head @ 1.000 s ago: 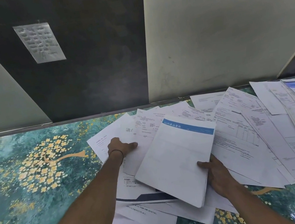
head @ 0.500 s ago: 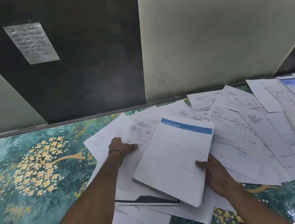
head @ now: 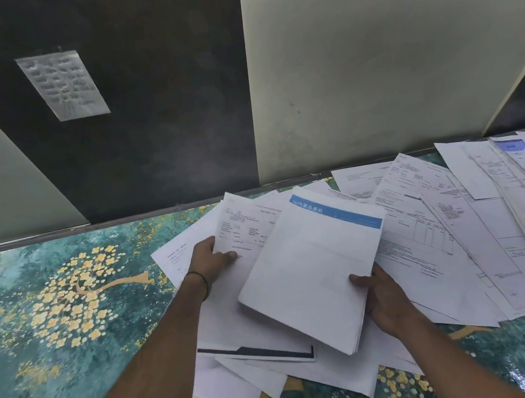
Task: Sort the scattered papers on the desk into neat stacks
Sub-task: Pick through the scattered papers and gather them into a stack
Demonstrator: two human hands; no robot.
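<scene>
Left hand [head: 210, 259] is now pinching up a printed sheet [head: 241, 225]; right hand [head: 387, 299] is still gripping the blue-headed stack [head: 309, 278], loose papers [head: 468, 234] crowding centre-right.

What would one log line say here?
left hand: pinches printed white sheet | right hand: holds white paper stack with blue header | loose papers: scattered on teal floral desk

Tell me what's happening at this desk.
A person is sorting papers. Their right hand grips the near corner of a gathered stack, whose top sheet has a blue band. Their left hand pinches the edge of a printed sheet from the pile beside it. Many loose papers lie overlapping across the right side of the teal floral desk, not yet sorted.
</scene>
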